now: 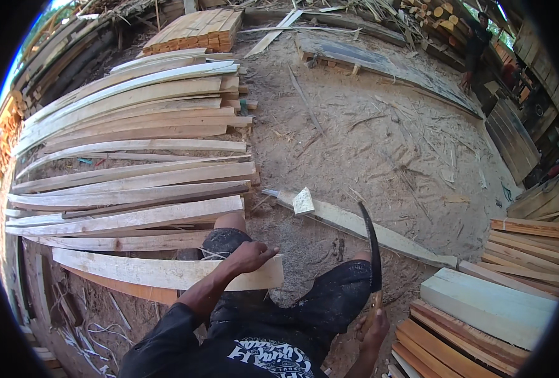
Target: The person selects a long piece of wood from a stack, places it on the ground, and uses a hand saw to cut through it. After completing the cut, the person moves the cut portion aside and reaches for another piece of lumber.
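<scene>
My left hand is closed over the upper edge of a pale wooden plank, close to its right end. The plank lies across in front of me, by my left knee, its other end reaching far left. In my right hand, low and to the right, is a long knife with a curved dark blade. My fingers wrap its wooden handle, and the blade points up and away from me. A few thin pale strips show beside my left wrist.
Rows of pale planks cover the ground at left. A long board with a pale wood block on it crosses the sandy ground ahead. Stacked timber stands close at right. Another person is at the far right.
</scene>
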{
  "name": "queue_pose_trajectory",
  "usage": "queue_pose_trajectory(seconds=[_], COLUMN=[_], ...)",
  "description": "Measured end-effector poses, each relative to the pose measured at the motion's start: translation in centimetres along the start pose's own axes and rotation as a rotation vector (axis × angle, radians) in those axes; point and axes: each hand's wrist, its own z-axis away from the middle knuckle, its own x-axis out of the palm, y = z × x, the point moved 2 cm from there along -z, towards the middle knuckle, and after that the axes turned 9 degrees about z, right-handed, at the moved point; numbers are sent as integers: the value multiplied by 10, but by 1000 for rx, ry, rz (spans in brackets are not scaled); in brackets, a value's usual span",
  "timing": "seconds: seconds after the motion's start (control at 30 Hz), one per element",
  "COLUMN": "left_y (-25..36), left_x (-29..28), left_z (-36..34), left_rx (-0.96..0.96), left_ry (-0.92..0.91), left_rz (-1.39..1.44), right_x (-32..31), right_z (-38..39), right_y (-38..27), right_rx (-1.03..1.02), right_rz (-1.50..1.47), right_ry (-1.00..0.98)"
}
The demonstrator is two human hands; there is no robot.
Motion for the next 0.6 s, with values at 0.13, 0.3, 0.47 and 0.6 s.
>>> queue_pose_trajectory(seconds=[0.13,0.3,0.47,0.6], left_y=[-32,-129,-226,-309], left_x=[-21,-86,-88,-64], left_z=[51,122,195,216], left_rx=[276,-235,-796,-1155], left_ry=[542,1246,1775,2038], left_rz=[104,-91,-210,487], right_x=[4,23,40,85], right_z=[-49,-55,-60,-91], right_y=[58,144,109,10], right_rx=[-526,-82,25,-357], right_rz=[828,1167,1047,434], right_ry=[585,402,320,265])
